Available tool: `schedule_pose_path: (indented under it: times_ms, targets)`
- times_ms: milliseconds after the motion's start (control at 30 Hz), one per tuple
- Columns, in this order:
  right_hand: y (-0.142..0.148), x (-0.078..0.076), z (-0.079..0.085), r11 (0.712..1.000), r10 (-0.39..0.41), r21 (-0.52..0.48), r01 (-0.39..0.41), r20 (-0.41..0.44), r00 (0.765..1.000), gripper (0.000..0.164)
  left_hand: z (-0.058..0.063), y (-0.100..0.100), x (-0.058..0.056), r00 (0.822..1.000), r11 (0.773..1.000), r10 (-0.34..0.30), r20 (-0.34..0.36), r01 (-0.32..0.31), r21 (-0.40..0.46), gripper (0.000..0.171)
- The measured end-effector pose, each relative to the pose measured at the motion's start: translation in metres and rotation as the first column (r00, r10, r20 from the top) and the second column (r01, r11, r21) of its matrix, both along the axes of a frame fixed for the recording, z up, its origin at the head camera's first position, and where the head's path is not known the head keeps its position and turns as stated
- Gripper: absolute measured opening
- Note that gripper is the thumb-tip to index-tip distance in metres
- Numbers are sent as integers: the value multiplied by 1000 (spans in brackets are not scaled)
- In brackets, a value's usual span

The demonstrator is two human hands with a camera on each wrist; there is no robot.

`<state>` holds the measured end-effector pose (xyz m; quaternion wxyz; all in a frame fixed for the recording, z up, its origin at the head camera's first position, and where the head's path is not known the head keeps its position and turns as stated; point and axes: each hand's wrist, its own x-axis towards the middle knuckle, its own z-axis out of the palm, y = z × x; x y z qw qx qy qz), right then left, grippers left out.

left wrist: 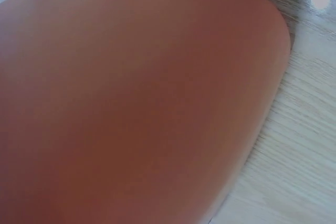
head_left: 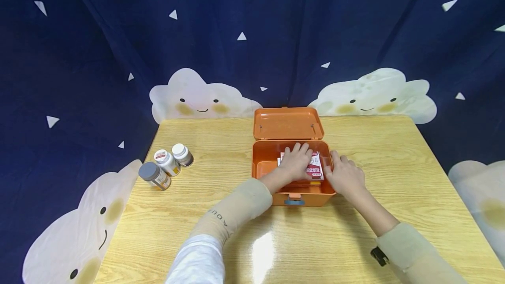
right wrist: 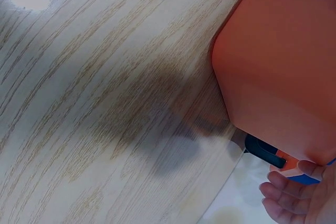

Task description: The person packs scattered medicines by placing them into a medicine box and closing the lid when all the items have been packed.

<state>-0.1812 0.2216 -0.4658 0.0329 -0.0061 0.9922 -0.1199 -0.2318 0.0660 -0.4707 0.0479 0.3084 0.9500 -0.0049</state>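
An orange lidded box [head_left: 262,195] stands on the table, its lid [head_left: 284,124] raised at the back. My left hand [head_left: 293,163] reaches inside over a red-and-white medicine carton [head_left: 317,165], fingers spread forward across it. Part of the carton is hidden under that hand. At the box's right rim rests my right hand [head_left: 347,176], thumb near the edge and fingers extended. In the right wrist view, the thumb of the right hand [right wrist: 294,195] meets the orange side. The left wrist view shows only the box's outer wall [left wrist: 142,87] and table.
Three medicine bottles stand at the table's left: a grey-capped one [head_left: 155,176], a white one [head_left: 167,162] and a smaller white-capped one [head_left: 183,154]. A blue-grey latch [head_left: 294,202] is on the box front. Behind the wooden table [head_left: 221,143] hangs a dark blue curtain [head_left: 276,21].
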Motion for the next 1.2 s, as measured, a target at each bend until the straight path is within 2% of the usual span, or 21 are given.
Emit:
schedule_pose_path:
  times_ms: [400,1200]
  targets:
    - [0,2,0,1000,10,-2,-10,3,1000,49,-5,3,0,1000,999,4,30,-3,-47,81]
    - [0,0,-1,1000,0,-9,0,7,1000,47,-8,5,-3,991,998,53,119,-49,-29,78]
